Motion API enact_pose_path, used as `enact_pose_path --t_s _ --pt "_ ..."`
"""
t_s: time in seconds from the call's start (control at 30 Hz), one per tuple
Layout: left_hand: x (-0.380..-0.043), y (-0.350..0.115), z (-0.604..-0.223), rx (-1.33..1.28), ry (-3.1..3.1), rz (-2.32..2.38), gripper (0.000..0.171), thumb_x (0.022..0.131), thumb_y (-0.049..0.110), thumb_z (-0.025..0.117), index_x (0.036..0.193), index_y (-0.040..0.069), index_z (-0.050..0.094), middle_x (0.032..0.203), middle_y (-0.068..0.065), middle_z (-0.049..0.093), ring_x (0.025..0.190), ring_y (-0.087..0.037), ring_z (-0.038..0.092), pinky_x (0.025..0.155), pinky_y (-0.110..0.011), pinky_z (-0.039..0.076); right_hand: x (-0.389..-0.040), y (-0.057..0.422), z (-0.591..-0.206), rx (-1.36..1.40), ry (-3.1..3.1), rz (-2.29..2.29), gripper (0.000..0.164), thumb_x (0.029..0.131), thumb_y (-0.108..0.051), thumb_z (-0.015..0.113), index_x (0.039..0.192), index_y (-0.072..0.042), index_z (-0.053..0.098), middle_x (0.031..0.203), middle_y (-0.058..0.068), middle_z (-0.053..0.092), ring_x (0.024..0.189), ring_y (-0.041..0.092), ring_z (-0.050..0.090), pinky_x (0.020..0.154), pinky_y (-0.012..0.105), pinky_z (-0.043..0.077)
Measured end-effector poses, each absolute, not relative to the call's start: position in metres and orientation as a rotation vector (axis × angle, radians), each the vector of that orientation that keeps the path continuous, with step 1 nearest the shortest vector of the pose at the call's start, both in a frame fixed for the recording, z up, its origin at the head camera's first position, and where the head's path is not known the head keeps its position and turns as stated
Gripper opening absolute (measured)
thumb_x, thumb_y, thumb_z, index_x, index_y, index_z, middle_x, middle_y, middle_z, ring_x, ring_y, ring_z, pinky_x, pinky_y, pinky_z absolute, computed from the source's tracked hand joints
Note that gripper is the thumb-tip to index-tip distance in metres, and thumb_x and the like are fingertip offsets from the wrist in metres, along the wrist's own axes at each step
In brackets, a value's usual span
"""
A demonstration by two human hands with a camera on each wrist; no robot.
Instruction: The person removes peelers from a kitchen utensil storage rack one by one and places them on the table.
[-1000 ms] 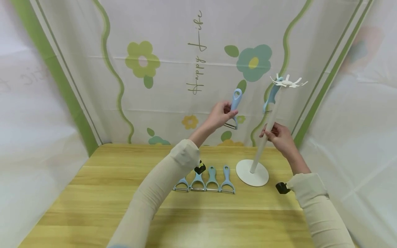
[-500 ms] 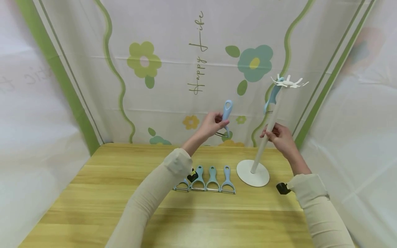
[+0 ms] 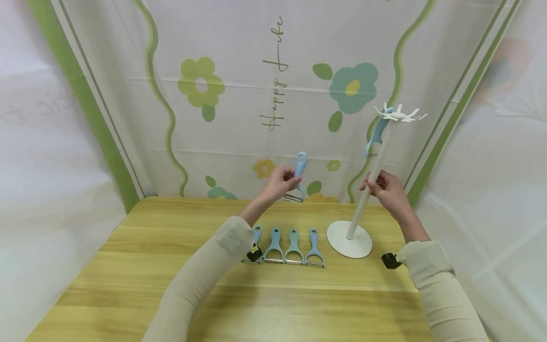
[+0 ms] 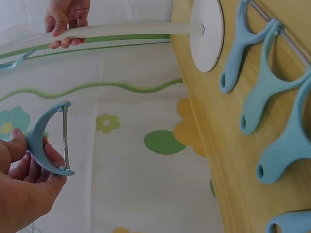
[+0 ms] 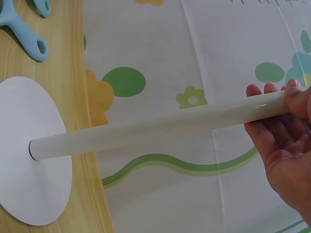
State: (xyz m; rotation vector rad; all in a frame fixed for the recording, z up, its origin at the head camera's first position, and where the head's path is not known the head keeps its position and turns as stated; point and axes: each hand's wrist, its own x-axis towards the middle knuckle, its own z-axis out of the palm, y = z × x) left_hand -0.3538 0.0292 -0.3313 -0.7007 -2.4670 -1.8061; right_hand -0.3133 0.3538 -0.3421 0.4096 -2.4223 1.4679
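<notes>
My left hand (image 3: pixel 275 184) pinches a light blue Y-shaped peeler (image 3: pixel 301 165) in the air, above the table's back edge. Its handle points up in the head view; its blade frame (image 4: pixel 40 143) shows in the left wrist view. With thumb and fingers, my right hand (image 3: pixel 388 191) grips the white pole (image 3: pixel 362 209) of an upright stand about halfway up. From the ring of white hooks (image 3: pixel 400 115) on top hangs a blue peeler (image 3: pixel 379 130). Several blue and green peelers lie in a row on the table, including a green one (image 3: pixel 294 241) and a blue one (image 3: pixel 314 243).
The stand's round white base (image 3: pixel 337 237) rests on the wooden table (image 3: pixel 273 304), right of the row. A floral cloth (image 3: pixel 239 114) hangs behind the table. My left sleeve (image 3: pixel 213 259) reaches over the table, its black wrist camera (image 3: pixel 254 252) partly covering the leftmost peeler.
My left hand has moved left and down, away from the stand, with the peeler still held. More of the row's left end shows. My right hand stays on the pole.
</notes>
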Motion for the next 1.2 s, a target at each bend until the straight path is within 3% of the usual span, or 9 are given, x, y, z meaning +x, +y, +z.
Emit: enact_pose_path --t_s 0.13,0.37,0.57,0.93,1.2 --pt "-0.352 0.018 -0.34 -0.661 -2.47 -1.839 0.017 0.099 0.007 0.061 0.104 -0.008 0.065 0.1 -0.021 0.069 0.085 -0.016 0.063 0.088 -0.043 0.059 -0.313 0.353 -0.342 0.411 -2.43 1.461 0.024 0.104 -0.015 0.053 0.114 0.007 0.057 0.093 -0.001 0.071 0.09 0.0 0.067 0.08 0.013 0.055" --pt "-0.348 0.0 -0.353 -0.601 -2.496 -1.852 0.019 0.099 0.006 0.06 0.107 -0.01 0.065 0.103 -0.024 0.067 0.089 -0.021 0.065 0.087 -0.037 0.06 -0.312 0.352 -0.342 0.402 -2.418 1.465 0.026 0.104 -0.017 0.053 0.113 0.007 0.057 0.092 -0.003 0.07 0.089 0.002 0.068 0.08 0.014 0.055" --pt "-0.345 -0.013 -0.365 -0.542 -2.513 -1.848 0.016 0.097 0.006 0.063 0.103 -0.008 0.067 0.098 -0.021 0.069 0.085 -0.019 0.066 0.088 -0.043 0.06 -0.313 0.353 -0.345 0.422 -2.419 1.454 0.022 0.104 -0.018 0.052 0.11 0.003 0.058 0.091 -0.006 0.069 0.089 0.0 0.067 0.08 0.013 0.055" --pt "-0.338 -0.03 -0.381 -0.44 -2.539 -1.832 0.014 0.094 0.006 0.068 0.099 -0.007 0.069 0.092 -0.017 0.07 0.079 -0.015 0.064 0.076 -0.03 0.061 -0.313 0.354 -0.347 0.422 -2.424 1.448 0.017 0.104 -0.019 0.052 0.109 -0.004 0.06 0.091 -0.008 0.068 0.09 0.0 0.067 0.08 0.012 0.054" --pt "-0.332 -0.047 -0.393 -0.436 -2.556 -1.748 0.013 0.093 0.008 0.07 0.097 -0.004 0.07 0.09 -0.015 0.072 0.077 -0.014 0.063 0.07 -0.025 0.057 -0.312 0.354 -0.346 0.434 -2.418 1.432 0.021 0.104 -0.018 0.052 0.11 0.0 0.059 0.092 -0.004 0.07 0.09 0.001 0.067 0.08 0.011 0.054"
